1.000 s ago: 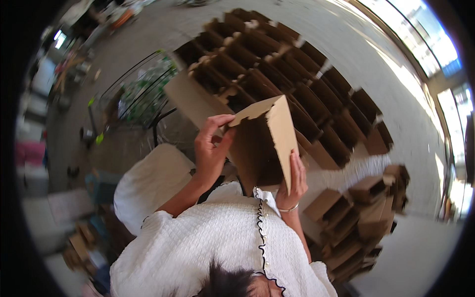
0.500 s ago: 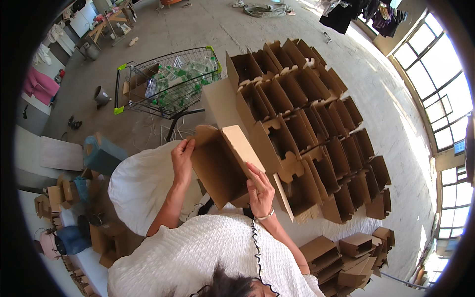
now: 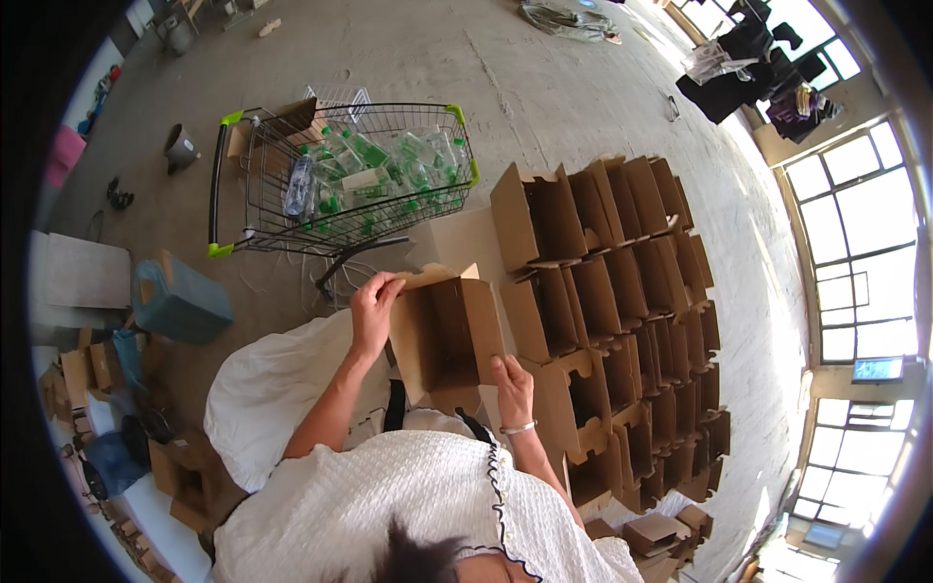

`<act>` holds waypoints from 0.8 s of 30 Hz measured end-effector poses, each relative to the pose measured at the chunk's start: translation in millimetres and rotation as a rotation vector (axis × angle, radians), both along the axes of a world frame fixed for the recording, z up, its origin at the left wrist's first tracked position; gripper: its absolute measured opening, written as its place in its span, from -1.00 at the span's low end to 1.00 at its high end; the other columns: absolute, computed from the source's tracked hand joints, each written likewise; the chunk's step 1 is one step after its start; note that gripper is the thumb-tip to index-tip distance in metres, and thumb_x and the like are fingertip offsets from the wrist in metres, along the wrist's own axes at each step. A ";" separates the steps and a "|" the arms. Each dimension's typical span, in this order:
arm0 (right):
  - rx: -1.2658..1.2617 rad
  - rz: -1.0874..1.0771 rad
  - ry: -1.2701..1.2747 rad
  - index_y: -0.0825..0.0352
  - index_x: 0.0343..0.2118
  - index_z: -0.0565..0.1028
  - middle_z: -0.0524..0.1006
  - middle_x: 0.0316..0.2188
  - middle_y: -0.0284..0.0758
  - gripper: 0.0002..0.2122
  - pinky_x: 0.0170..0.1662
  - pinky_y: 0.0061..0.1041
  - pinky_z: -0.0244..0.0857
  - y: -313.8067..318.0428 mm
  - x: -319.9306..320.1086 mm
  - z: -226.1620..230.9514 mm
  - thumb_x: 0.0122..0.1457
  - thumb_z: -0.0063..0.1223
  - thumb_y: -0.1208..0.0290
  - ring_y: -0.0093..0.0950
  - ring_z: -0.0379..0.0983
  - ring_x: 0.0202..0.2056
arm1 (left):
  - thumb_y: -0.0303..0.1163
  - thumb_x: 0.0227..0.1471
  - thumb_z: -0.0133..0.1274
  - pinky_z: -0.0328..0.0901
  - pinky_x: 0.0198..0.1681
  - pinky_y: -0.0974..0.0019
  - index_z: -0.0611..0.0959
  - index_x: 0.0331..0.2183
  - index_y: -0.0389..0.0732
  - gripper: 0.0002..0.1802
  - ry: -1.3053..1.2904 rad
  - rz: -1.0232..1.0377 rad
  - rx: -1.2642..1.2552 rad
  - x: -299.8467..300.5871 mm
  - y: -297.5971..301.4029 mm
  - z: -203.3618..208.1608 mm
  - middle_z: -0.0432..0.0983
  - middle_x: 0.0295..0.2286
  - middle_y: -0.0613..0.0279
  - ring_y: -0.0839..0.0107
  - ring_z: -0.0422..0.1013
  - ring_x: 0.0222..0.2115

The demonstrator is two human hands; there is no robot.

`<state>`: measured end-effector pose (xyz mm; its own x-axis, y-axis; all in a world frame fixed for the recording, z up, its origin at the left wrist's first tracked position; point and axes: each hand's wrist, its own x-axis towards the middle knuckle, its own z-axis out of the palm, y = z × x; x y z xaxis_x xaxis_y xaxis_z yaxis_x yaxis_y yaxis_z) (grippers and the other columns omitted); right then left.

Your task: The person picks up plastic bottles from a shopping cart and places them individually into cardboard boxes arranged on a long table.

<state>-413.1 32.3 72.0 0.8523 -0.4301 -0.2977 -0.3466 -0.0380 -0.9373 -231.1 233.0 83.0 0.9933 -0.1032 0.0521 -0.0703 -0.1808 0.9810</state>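
Observation:
A brown cardboard box (image 3: pixel 444 335), with its open side facing up, is held in front of my chest. My left hand (image 3: pixel 372 316) pinches the upper left edge of the box between thumb and fingers. At the lower right, my right hand (image 3: pixel 515 391) is closed on the box's side wall, its thumb near the rim and the other fingers partly hidden. Close by on the right stand rows of open cardboard boxes (image 3: pixel 554 316), packed side by side.
Beyond my left hand is a black wire shopping cart (image 3: pixel 255 194) holding clear bottles with green caps. A blue plastic container (image 3: pixel 180 301) and a dark bucket (image 3: pixel 180 148) stand at the left. More cardboard boxes (image 3: pixel 656 532) lie at the lower right.
My right hand has gone from lying flat along the box's raised right flap to gripping its side wall. The flap now stands more upright. My view has shifted, bringing the cart lower in the picture.

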 end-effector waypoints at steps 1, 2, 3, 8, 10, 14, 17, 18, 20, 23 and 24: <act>0.116 -0.016 0.015 0.35 -0.36 0.53 0.43 -0.51 -0.55 -0.77 -0.46 -0.66 0.12 -0.1 12.3 0.2 0.25 0.00 0.26 -0.66 0.22 -0.54 | -0.39 0.12 0.05 0.31 -0.38 0.45 0.55 -0.40 -0.37 -0.80 0.034 -0.025 -0.047 16.1 0.9 1.7 0.48 -0.55 0.29 0.55 0.38 -0.52; 0.326 -0.133 -0.020 0.33 -0.40 0.53 0.40 -0.49 -0.61 -0.75 -0.45 -0.72 0.08 5.9 29.7 14.5 0.26 -0.02 0.23 -0.74 0.20 -0.52 | -0.39 0.14 0.03 0.32 -0.32 0.51 0.57 -0.41 -0.35 -0.80 0.100 -0.047 -0.107 30.4 2.0 -7.1 0.49 -0.54 0.34 0.60 0.41 -0.47; 0.524 -0.198 0.080 0.31 -0.29 0.53 0.47 -0.47 -0.59 -0.79 -0.40 -0.77 0.20 -2.4 32.6 4.3 0.26 -0.02 0.27 -0.76 0.34 -0.44 | -0.39 0.14 0.04 0.32 -0.32 0.51 0.57 -0.41 -0.34 -0.81 0.173 -0.069 -0.175 39.5 1.8 -9.7 0.50 -0.54 0.34 0.60 0.41 -0.47; 0.744 -0.255 0.101 0.33 -0.14 0.51 0.56 -0.30 -0.48 -0.73 -0.23 -0.68 0.31 -13.2 54.4 -3.4 0.27 -0.06 0.25 -0.68 0.46 -0.24 | -0.36 0.12 0.07 0.31 -0.36 0.54 0.59 -0.41 -0.30 -0.82 0.303 -0.167 -0.271 73.1 -10.9 -33.1 0.52 -0.52 0.33 0.62 0.40 -0.48; 0.789 -0.211 0.065 0.32 -0.09 0.48 0.55 -0.21 -0.43 -0.70 -0.12 -0.49 0.33 -17.9 54.1 -12.3 0.27 -0.06 0.21 -0.56 0.47 -0.17 | -0.35 0.11 0.08 0.30 -0.36 0.54 0.59 -0.41 -0.29 -0.81 0.283 -0.153 -0.265 74.2 -15.1 -38.6 0.52 -0.51 0.33 0.63 0.40 -0.48; 1.014 -0.199 0.181 0.31 -0.03 0.43 0.53 -0.13 -0.37 -0.65 -0.01 -0.30 0.31 -27.3 59.1 -0.6 0.26 -0.09 0.17 -0.44 0.45 -0.09 | -0.34 0.12 0.08 0.29 -0.35 0.56 0.59 -0.38 -0.28 -0.81 0.310 -0.085 -0.355 70.1 -17.0 -35.4 0.52 -0.50 0.34 0.65 0.39 -0.47; 1.042 -0.147 0.148 0.31 -0.01 0.41 0.52 -0.11 -0.36 -0.63 0.01 -0.25 0.29 -28.6 65.0 -21.8 0.26 -0.11 0.14 -0.41 0.44 -0.07 | -0.34 0.14 0.05 0.28 -0.34 0.53 0.58 -0.34 -0.27 -0.82 0.229 -0.069 -0.281 65.3 -14.0 -33.1 0.51 -0.46 0.37 0.64 0.38 -0.42; 1.071 -0.110 0.094 0.31 -0.01 0.41 0.52 -0.11 -0.34 -0.64 0.00 -0.25 0.31 -30.8 68.3 -26.3 0.26 -0.13 0.17 -0.39 0.45 -0.08 | -0.34 0.15 0.04 0.27 -0.34 0.52 0.58 -0.33 -0.27 -0.82 0.136 -0.061 -0.201 68.7 -14.1 -29.5 0.51 -0.45 0.37 0.65 0.38 -0.40; 0.931 -0.123 -0.009 0.34 -0.07 0.45 0.55 -0.20 -0.35 -0.68 -0.10 -0.41 0.38 -33.1 71.5 -39.6 0.28 -0.12 0.21 -0.47 0.49 -0.17 | -0.38 0.14 0.04 0.27 -0.30 0.47 0.57 -0.29 -0.27 -0.84 -0.080 -0.032 0.115 69.8 -18.7 -15.3 0.50 -0.40 0.33 0.58 0.39 -0.37; 0.711 -0.187 -0.126 0.36 -0.20 0.51 0.55 -0.32 -0.45 -0.74 -0.21 -0.66 0.34 -36.3 81.0 -46.1 0.28 -0.06 0.24 -0.65 0.46 -0.29 | -0.41 -0.08 0.21 0.24 -0.02 0.22 0.51 -0.10 -0.20 -0.56 -0.529 -0.156 0.494 68.4 -32.6 16.6 0.42 -0.12 0.12 0.19 0.35 -0.11; 0.622 -0.179 -0.150 0.35 -0.23 0.52 0.54 -0.34 -0.48 -0.74 -0.24 -0.68 0.31 -41.2 84.9 -56.4 0.28 -0.05 0.24 -0.68 0.43 -0.33 | -0.38 -0.19 0.28 0.14 0.12 0.13 0.44 0.00 -0.16 -0.35 -0.540 -0.245 0.537 72.9 -35.8 12.9 0.36 -0.04 0.08 0.09 0.23 0.03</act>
<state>-328.2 -8.9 15.6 0.8351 -0.3551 -0.4201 -0.1614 0.5718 -0.8043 -158.3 197.3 96.0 0.7906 -0.4630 0.4007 -0.6098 -0.5365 0.5833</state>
